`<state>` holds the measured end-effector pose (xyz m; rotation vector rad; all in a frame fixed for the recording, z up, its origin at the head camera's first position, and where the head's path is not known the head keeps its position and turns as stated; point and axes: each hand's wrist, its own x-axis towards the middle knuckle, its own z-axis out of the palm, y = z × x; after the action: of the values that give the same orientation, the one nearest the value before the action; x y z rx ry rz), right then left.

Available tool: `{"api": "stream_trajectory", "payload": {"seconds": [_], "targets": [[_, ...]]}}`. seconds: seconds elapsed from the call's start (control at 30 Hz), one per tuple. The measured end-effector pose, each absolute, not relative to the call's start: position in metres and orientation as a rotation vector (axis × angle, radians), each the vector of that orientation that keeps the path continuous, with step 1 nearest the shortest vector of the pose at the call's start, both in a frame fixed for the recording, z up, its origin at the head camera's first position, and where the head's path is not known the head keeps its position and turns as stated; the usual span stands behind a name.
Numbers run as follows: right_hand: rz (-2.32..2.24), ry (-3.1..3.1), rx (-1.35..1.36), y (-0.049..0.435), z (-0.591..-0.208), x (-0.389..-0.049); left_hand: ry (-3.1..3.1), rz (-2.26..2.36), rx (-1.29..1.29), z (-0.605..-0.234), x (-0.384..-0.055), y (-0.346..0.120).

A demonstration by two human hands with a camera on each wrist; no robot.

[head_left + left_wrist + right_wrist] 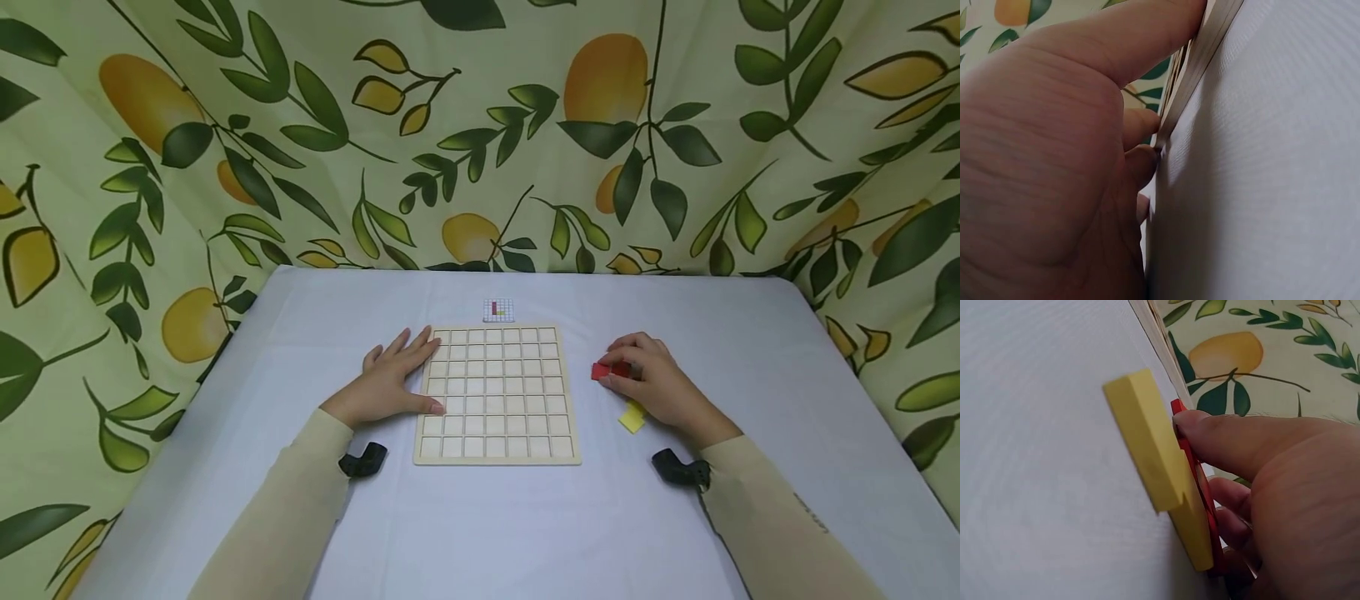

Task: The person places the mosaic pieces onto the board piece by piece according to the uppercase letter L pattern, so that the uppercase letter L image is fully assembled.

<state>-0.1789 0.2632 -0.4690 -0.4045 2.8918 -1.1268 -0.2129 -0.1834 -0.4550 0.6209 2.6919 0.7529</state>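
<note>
While resting a spread left hand [386, 383] on the left edge of a grid board [497, 461], pinching a red block [599, 372], pointed lengthwise at the board from its right, between thumb and fingers of the nearer right hand [662, 387], beside a yellow block [632, 420].

Pinched red piece [601, 372] just beside a stepped yellow piece [632, 418], right of the flat, pale gridded board [496, 387]

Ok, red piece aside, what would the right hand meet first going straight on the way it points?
The right hand, pinching the red piece, would probably first meet the right rim of the grid board. Its height is hard to judge, so it might pass above.
</note>
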Motion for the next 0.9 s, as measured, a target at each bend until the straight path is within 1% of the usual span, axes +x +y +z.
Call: {"api": "stream_trajectory", "payload": {"seconds": [0.33, 0.53, 0.67, 0.9], "targets": [[-1.212, 2.925, -0.262, 0.257, -0.467, -0.176, 2.703, 0.756, 0.623, -0.457, -0.215, -0.185], [-1.396, 2.850, -0.164, 0.254, -0.461, -0.174, 2.703, 0.761, 0.637, -0.459, -0.216, -0.185], [-1.503, 2.813, -0.178, 0.248, -0.453, -0.172, 2.705, 0.771, 0.640, -0.459, -0.216, -0.184], [-1.562, 2.796, -0.313, 0.228, -0.440, -0.173, 2.706, 0.773, 0.637, -0.461, -0.215, -0.183]]}}
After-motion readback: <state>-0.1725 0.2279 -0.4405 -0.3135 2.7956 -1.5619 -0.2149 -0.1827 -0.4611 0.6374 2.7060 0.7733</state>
